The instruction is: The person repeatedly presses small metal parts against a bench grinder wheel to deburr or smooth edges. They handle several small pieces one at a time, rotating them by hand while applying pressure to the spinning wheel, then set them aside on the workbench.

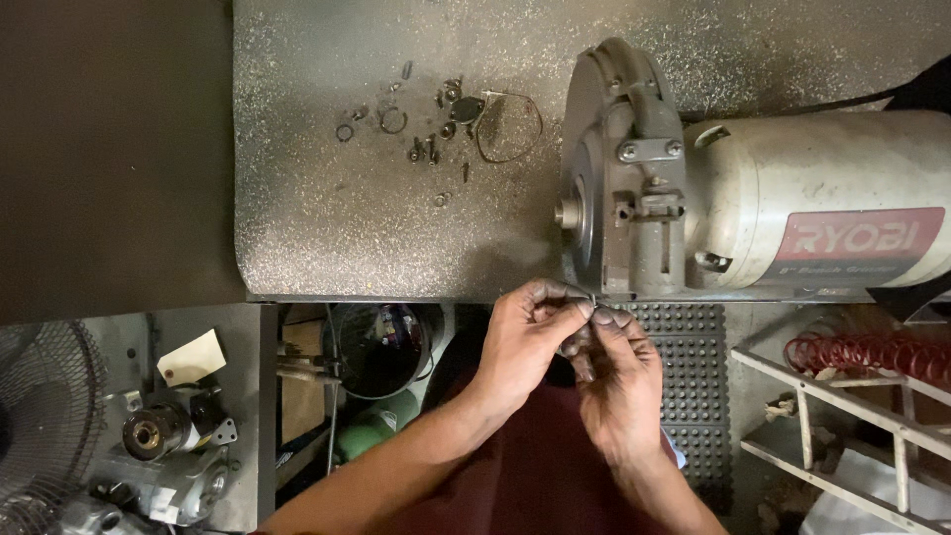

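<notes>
My left hand [525, 342] and my right hand [619, 381] meet at the front edge of the speckled metal workbench [327, 228]. Both pinch a small dark metal part [592, 305] between fingertips, just in front of the bench grinder [634, 178]. The part is mostly hidden by my fingers. The grinder's grey wheel guard faces left, and its cream motor housing [822, 198] runs off to the right.
Several small rings, screws, washers and a thin wire loop [510, 127] lie scattered on the bench at the back. Below the bench stand a dark bucket [378, 347], a black studded floor mat [693, 386], a fan [45, 426], motor parts [158, 431] and a rack with a red coil [862, 352].
</notes>
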